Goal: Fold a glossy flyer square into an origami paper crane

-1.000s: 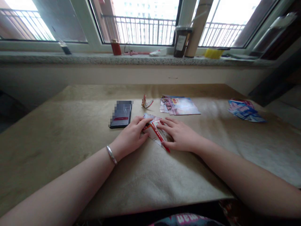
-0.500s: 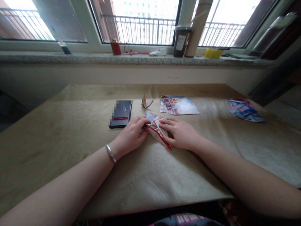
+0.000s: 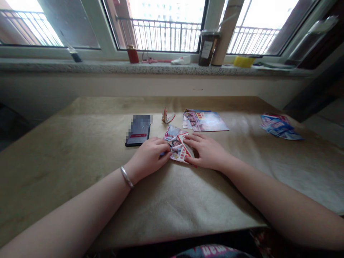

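Observation:
A printed sheet of paper (image 3: 176, 145), partly folded, lies on the table between my hands. It shows pictures, red lettering and a red-edged white flap. My left hand (image 3: 150, 152) has its fingers curled on the paper's left edge, thumb near the fingertips. On the other side, my right hand (image 3: 206, 151) grips the folded right part, fingers over the flap and thumb at the lower edge. Just beyond the sheet stands a small folded paper piece (image 3: 167, 116). The underside of the sheet is hidden.
Left of the sheet lies a phone (image 3: 138, 130). Printed leaflets (image 3: 212, 121) are stacked behind my right hand, and blue-and-red leaflets (image 3: 281, 126) lie far right on the table (image 3: 172, 200). A dark container (image 3: 206, 48) stands on the windowsill (image 3: 107, 67).
The paper's left portion has opened out flat, showing more of its printed face. My left hand has shifted slightly toward me; my right hand has stayed nearly in place.

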{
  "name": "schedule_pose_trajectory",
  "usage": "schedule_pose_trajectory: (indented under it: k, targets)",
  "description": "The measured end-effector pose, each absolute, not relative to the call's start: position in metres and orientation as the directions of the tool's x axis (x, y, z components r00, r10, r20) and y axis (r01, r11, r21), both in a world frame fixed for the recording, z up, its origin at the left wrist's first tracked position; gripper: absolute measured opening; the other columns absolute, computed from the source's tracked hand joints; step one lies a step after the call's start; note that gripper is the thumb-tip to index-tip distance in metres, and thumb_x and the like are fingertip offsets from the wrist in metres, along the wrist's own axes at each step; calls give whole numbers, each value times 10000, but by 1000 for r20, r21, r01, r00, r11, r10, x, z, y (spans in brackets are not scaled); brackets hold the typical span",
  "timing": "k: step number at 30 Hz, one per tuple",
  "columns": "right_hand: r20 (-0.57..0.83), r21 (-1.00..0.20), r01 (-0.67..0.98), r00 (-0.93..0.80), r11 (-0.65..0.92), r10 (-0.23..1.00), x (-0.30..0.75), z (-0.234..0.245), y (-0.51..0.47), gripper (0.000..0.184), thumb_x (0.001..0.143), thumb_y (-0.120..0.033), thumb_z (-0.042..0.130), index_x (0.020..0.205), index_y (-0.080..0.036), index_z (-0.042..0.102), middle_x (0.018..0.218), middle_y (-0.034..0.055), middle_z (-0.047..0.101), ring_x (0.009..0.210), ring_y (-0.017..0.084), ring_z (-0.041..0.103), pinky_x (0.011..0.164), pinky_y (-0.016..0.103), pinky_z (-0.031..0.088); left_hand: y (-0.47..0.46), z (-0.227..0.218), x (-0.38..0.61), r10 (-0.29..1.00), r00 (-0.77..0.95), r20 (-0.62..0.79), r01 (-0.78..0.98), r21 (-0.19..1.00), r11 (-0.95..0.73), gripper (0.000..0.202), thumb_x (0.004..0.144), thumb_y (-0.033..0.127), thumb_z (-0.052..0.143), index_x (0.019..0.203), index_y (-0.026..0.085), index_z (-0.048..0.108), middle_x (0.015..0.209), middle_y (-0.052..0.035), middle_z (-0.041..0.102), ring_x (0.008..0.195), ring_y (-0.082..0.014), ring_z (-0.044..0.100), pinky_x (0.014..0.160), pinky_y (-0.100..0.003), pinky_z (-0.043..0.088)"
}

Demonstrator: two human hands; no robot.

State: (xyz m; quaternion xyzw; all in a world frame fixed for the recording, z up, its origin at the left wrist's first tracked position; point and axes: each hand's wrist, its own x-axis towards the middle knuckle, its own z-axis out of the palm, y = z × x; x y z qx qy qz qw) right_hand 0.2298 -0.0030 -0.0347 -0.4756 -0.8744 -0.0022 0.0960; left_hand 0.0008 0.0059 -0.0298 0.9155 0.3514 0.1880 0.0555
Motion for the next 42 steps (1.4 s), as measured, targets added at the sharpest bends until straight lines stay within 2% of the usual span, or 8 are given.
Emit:
schedule_pose_trajectory:
  k: [4, 12, 21, 26, 33, 36, 40, 42]
  targets:
    - [174, -117, 832, -520, 542, 836, 229, -35, -2, 590, 799, -509, 493, 1265, -150, 533, 1347, 106, 493, 1244, 282, 415, 1051, 424, 335, 5, -31, 1, 638, 715, 286, 599, 220, -770, 131, 840, 219, 532, 890, 187, 649, 935, -51, 645, 911, -186, 574, 852, -336, 467]
    - [212, -151, 819, -521, 554, 827, 228, -36, -2, 510, 800, -381, 504, 1253, -150, 536, 1329, 104, 511, 1231, 266, 427, 1045, 419, 335, 4, -30, 2, 598, 751, 280, 564, 199, -801, 188, 850, 200, 516, 990, 205, 642, 1060, -41, 637, 984, -183, 562, 899, -349, 461]
    - [333, -170, 815, -482, 555, 810, 234, -30, -2, 542, 757, -203, 497, 1296, -161, 469, 1317, 88, 509, 1184, 237, 462, 1030, 395, 362, 5, -33, 1, 591, 749, 299, 551, 212, -807, 196, 860, 218, 500, 996, 211, 641, 1155, -42, 616, 1085, -196, 540, 967, -388, 439]
    - [278, -85, 863, -459, 498, 844, 237, -33, -1, 464, 762, -237, 524, 1216, -156, 570, 1386, 132, 415, 1298, 312, 323, 1056, 464, 320, 4, -33, 1, 615, 742, 267, 573, 226, -788, 222, 858, 210, 494, 1045, 207, 615, 1229, -55, 569, 1162, -209, 493, 1005, -401, 413]
    - [330, -29, 886, -429, 463, 841, 237, -34, -3, 439, 763, -225, 544, 1196, -171, 595, 1494, 104, 240, 1382, 350, 100, 1097, 506, 230, 4, -34, 1, 609, 750, 259, 569, 216, -793, 236, 857, 206, 497, 1067, 211, 605, 1253, -60, 556, 1189, -207, 476, 1034, -418, 384]
    - [316, -8, 884, -441, 467, 840, 238, -34, -2, 431, 773, -244, 537, 1192, -163, 600, 1477, 102, 290, 1378, 352, 125, 1099, 506, 233, 4, -33, 1, 610, 747, 263, 569, 221, -792, 235, 856, 208, 497, 1066, 208, 605, 1254, -69, 555, 1189, -210, 479, 1022, -423, 396]
    - [251, -4, 854, -503, 520, 827, 239, -37, 2, 444, 801, -239, 494, 1225, -131, 576, 1342, 101, 497, 1334, 316, 277, 1100, 462, 270, 3, -32, 1, 619, 745, 248, 577, 223, -785, 244, 862, 217, 488, 1078, 206, 601, 1263, -78, 549, 1196, -214, 475, 1018, -423, 400]
    - [230, -33, 822, -548, 569, 804, 239, -39, 5, 452, 806, -201, 474, 1244, -123, 557, 1301, 87, 544, 1297, 280, 356, 1091, 425, 303, 3, -32, 1, 630, 742, 227, 594, 213, -776, 277, 873, 247, 479, 1127, 207, 584, 1270, -79, 545, 1207, -215, 466, 1028, -420, 388]
